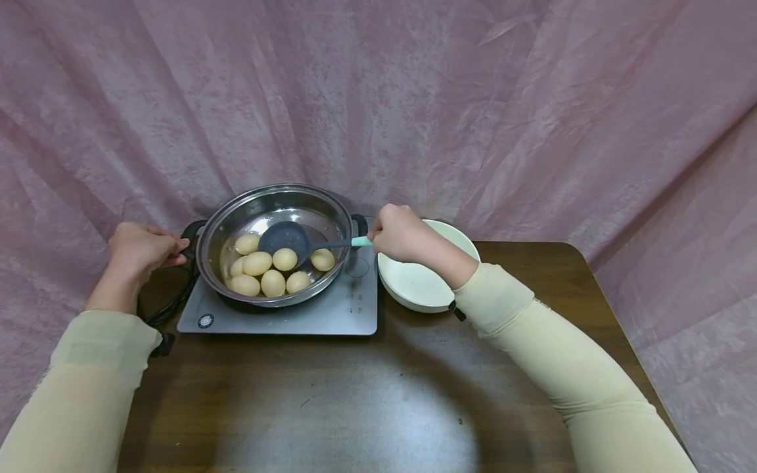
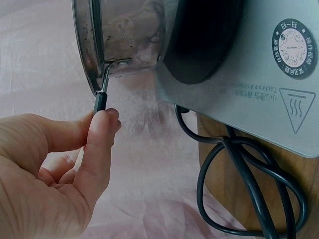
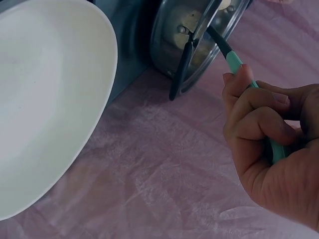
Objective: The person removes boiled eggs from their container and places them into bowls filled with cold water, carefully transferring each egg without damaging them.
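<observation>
A wide steel pot (image 1: 278,192) holds several pale yellow, egg-shaped pieces (image 1: 257,263) in clear liquid. My left hand (image 1: 138,249) pinches the pot's left side handle (image 2: 100,102) between thumb and fingers. With curled fingers my right hand (image 1: 402,233) grips the mint-green handle (image 3: 233,60) of a dark grey ladle (image 1: 284,235). The ladle's head is inside the pot among the pieces. One piece (image 1: 285,259) overlaps its near edge; whether it lies in the ladle, I cannot tell. Below my right forearm sits a white bowl (image 1: 414,282).
Under the pot is a silver-grey induction cooker (image 1: 284,322), with a black cord (image 2: 244,164) looped at its left. A second black pot handle (image 3: 182,72) faces the bowl. The brown wooden table (image 1: 331,401) extends in front, and a pink curtain (image 1: 378,98) hangs behind.
</observation>
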A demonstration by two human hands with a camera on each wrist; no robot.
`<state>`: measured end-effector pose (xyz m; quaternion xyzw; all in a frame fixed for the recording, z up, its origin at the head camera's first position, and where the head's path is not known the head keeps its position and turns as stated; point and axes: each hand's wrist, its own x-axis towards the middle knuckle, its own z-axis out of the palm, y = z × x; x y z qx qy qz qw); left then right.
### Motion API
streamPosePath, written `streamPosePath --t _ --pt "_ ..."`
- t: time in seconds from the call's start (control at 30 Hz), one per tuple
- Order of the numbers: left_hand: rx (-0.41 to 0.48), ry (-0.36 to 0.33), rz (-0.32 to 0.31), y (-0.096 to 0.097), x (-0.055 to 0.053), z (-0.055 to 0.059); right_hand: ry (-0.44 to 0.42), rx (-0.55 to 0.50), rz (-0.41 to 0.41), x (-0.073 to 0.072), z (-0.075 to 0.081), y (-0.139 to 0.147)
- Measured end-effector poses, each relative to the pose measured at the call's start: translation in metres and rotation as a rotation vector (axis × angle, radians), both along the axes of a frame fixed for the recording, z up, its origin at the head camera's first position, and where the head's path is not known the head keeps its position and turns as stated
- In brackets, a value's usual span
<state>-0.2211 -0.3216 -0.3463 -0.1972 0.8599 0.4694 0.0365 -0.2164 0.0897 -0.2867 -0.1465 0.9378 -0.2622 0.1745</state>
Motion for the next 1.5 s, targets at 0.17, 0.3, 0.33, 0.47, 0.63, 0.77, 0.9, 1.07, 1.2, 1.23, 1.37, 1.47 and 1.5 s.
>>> streamPosePath --t 0.17,0.3,0.33,0.47,0.63,0.77,0.9,1.07,1.2,1.23,1.37,1.47,1.5 --pt "-0.016 0.009 -0.006 -0.003 0.0 -0.001 -0.014 -0.017 -0.009 -0.003 0.003 0.002" --pt "-0.009 0.009 -0.006 -0.005 0.0 -0.002 -0.019 -0.02 -0.015 -0.004 0.005 0.004" --pt "-0.005 0.009 -0.006 -0.005 0.001 -0.002 -0.022 -0.023 -0.017 -0.004 0.006 0.005" --pt "0.01 0.005 0.001 -0.006 0.001 -0.003 -0.014 -0.024 -0.026 -0.005 0.008 0.007" --pt "0.012 0.012 0.01 -0.006 0.001 -0.004 0.024 -0.025 -0.036 -0.005 0.01 0.012" --pt "0.007 0.012 0.006 -0.005 0.002 -0.004 0.046 -0.032 -0.043 -0.005 0.009 0.016" --pt "0.004 0.014 0.0 -0.003 0.002 -0.003 0.06 -0.03 -0.054 -0.005 0.009 0.019" --pt "0.006 0.022 0.0 -0.003 0.002 -0.004 0.058 -0.028 -0.063 -0.005 0.008 0.021" --pt "0.003 0.022 0.004 -0.003 0.0 -0.005 0.054 -0.024 -0.068 -0.006 0.007 0.023" --pt "0.004 0.02 0.004 -0.003 0.0 -0.005 0.053 -0.024 -0.069 -0.006 0.006 0.023" --pt "-0.005 0.018 0.007 -0.004 0.0 -0.006 0.052 -0.024 -0.075 -0.006 0.006 0.024" --pt "-0.001 0.015 0.009 -0.004 0.0 -0.007 0.049 -0.023 -0.075 -0.006 0.005 0.025" --pt "0.003 0.014 0.009 -0.004 0.0 -0.007 0.047 -0.024 -0.072 -0.005 0.005 0.026"
